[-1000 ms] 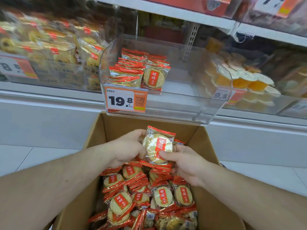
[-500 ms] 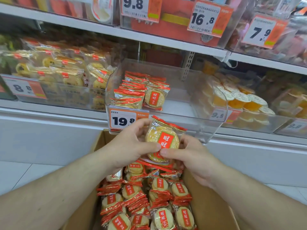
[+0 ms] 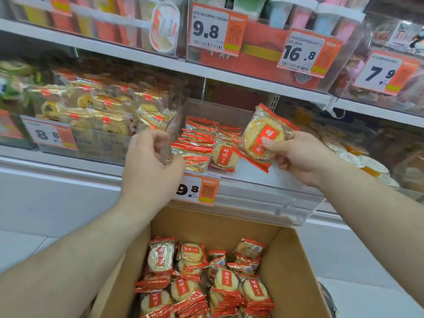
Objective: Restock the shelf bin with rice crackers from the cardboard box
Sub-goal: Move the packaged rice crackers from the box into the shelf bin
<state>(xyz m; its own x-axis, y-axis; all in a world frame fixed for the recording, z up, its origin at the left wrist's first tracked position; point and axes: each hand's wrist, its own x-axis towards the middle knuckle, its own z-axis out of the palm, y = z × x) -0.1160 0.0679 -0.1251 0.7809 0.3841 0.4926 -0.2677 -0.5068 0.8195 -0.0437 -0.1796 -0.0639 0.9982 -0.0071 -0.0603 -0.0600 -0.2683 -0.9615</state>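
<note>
The cardboard box (image 3: pixel 296 267) sits right below me with cracker packs (image 3: pixel 204 278) piled in it, and the shelf bin (image 3: pixel 263 198) juts out just above and behind its far edge, holding a small heap of packs (image 3: pixel 202 143) in its left part. My left hand (image 3: pixel 149 168) is at the bin's left front corner, while my right hand (image 3: pixel 302 154) holds one pack (image 3: pixel 261 136) over the bin's right part. Another bin of snacks (image 3: pixel 91 111) stands to the left, and more bins sit on the shelf (image 3: pixel 142 58) above.
</note>
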